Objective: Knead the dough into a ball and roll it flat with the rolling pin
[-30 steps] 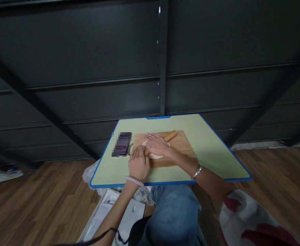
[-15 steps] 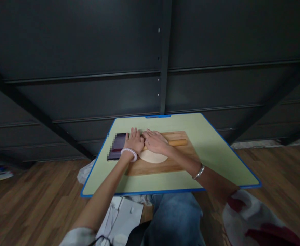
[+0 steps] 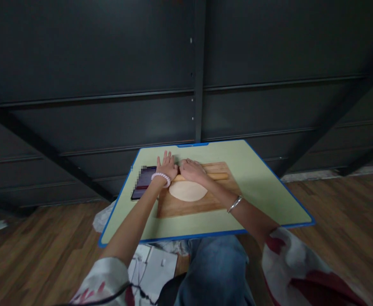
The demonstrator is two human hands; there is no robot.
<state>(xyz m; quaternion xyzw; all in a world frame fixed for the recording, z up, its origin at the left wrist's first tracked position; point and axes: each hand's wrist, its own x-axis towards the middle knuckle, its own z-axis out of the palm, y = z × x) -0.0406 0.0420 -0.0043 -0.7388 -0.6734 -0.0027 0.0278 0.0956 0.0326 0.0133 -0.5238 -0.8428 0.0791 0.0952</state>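
Note:
A round, flat sheet of dough (image 3: 188, 191) lies on a wooden board (image 3: 202, 206). Across its far edge runs a wooden rolling pin (image 3: 218, 176), its right end bare and its left part mostly beneath my hands. My left hand (image 3: 168, 168) presses its palm over the pin's left end, fingers stretched forward and spread. Close beside it, my right hand (image 3: 193, 171) rests over the pin's middle with fingers together and bent over it. A phone or tablet (image 3: 144, 182) with a dark screen sits left of the board, partly behind my left hand.
The board and device are on a pale green table (image 3: 250, 199) with a blue edge, above my knees. A dark panelled wall (image 3: 135, 123) stands right behind it. White boxes (image 3: 159, 272) and a plastic bag (image 3: 103, 216) are below, over a wooden floor (image 3: 52, 250).
Both hands have pushed forward with the rolling pin, away from me. More of the dough now shows on the near side. The view has shifted slightly.

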